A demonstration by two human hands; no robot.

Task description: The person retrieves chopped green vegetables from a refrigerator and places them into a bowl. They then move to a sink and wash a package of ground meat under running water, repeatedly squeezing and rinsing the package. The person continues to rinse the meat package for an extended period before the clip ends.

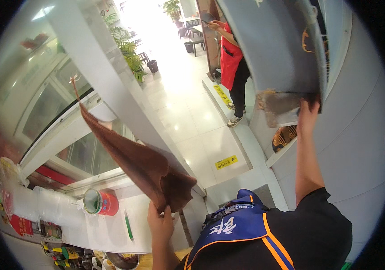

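My left hand (161,219) pinches the lower edge of a brown cloth (128,152). The cloth narrows upward to a tip held at a small hook (73,79) on the glass at left, so it stretches slantwise between hook and hand. On the right, my raised right hand (308,113) grips the bottom corner of a large grey panel (280,50); some of the fingers are hidden behind it. A brownish, worn strip (280,104) runs along the panel's lower end. I wear a blue apron (236,226) with orange trim.
A white counter (108,233) holds a red can (101,201), a green pen (129,225) and stacked clear plastic containers (54,206). Beyond a white post (111,67), a person in a red apron (231,57) stands by a floor step (243,141) marked with yellow stickers (226,162).
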